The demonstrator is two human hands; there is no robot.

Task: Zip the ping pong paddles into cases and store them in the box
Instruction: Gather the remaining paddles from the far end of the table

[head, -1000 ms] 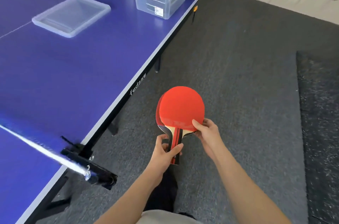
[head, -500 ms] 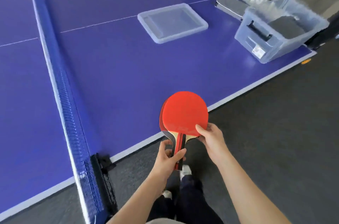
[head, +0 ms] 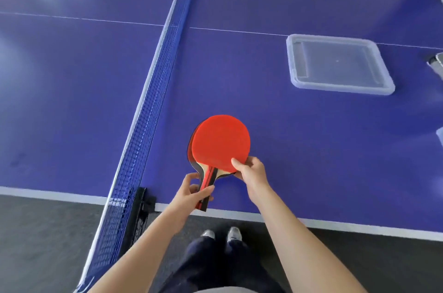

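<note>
Both hands have carried the stacked paddles over the near edge of the bench, beside the net. The left hand curls its fingers round the handles. The right hand pinches the blades' rim.

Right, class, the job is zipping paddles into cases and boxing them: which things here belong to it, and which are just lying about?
Belongs to the job: stacked red-rubber ping pong paddles with wooden handles, gripped by the left hand and pinched by the right hand; clear rectangular plastic lid, probably the box's.
Just lying about: blue mesh net; purple table.
</note>
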